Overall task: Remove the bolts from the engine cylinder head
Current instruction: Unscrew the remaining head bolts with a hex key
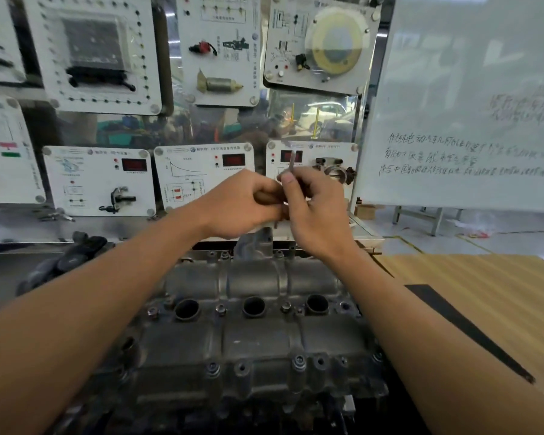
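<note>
The grey engine cylinder head [252, 337] lies in front of me with three round plug holes across its middle. Bolts [298, 363] stand in its near edge, and more bolts [221, 309] sit between the holes. Both hands are raised together above its far end. My right hand [314, 208] pinches a thin dark metal rod [291, 164] that sticks up past my thumb. My left hand [242, 204] is closed against the same rod lower down; its lower end peeks out below the hands. What sort of tool or bolt the rod is I cannot make out.
A wooden-topped table [484, 296] with a black strip [465, 328] lies to the right. Behind the head stands a rack of white training panels [201, 177]. A whiteboard [465, 105] with handwriting stands at the right. A dark part [73, 262] rests at the left.
</note>
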Motion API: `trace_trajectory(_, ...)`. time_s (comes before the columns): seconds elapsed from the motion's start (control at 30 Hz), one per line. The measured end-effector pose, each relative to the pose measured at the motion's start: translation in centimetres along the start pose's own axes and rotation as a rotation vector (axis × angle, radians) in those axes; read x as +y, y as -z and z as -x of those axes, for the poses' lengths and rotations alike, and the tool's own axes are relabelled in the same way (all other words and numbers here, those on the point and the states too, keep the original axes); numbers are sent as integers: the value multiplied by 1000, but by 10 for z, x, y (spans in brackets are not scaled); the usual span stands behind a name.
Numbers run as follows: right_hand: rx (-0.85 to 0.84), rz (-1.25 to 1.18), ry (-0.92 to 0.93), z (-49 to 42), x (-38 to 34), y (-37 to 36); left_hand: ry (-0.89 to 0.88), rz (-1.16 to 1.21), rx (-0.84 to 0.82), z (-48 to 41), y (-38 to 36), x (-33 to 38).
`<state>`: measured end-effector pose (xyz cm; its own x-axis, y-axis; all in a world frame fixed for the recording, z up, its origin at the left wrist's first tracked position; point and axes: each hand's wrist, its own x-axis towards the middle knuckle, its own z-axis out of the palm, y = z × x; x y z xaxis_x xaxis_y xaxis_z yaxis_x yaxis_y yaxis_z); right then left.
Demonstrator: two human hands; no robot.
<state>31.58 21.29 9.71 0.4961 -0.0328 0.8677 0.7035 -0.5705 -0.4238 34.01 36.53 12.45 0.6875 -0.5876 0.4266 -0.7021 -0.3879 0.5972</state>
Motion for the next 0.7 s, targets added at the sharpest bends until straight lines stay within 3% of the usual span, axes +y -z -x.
trace_trajectory(0.13,-270,2,-18,6,16,1,51,-17,46,5,-17,-28)
trace_trajectory(0.23,-344,-12,-27,7,18,5,72,-10,15,2,-20,-37)
trace_trajectory(0.7,-280,-73,-113,16,20,9,22,-3,15,2,-27,-33)
